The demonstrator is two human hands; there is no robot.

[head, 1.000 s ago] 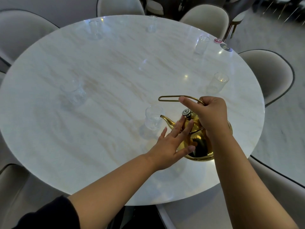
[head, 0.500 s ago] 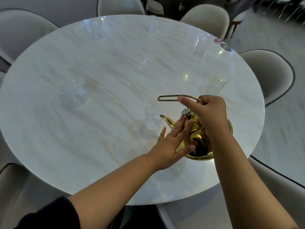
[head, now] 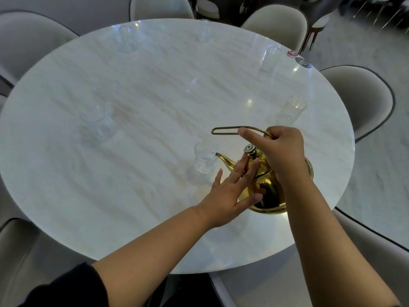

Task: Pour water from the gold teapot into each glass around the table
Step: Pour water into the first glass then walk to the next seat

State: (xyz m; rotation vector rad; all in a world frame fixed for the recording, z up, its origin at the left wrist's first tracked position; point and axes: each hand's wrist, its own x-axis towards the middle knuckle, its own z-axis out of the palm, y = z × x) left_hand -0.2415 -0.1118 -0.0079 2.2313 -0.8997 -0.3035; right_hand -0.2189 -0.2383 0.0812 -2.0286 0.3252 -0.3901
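The right hand (head: 285,151) grips the handle of the gold teapot (head: 265,187) at 5 o'clock on the table (head: 132,196), its spout touching the nearest glass (head: 205,159). The left hand (head: 230,193) rests flat, open, on the lid.

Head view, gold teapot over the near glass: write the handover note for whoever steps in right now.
Right hand: gripping the gold teapot by its wire handle, pot tipped.
Left hand: open, fingers pressed flat on the lid.
Spout sits at the rim of the nearest glass, which holds some water.
Left: five other glasses around the marble table; their fill cannot be told from here. Finish this pour, then go round.
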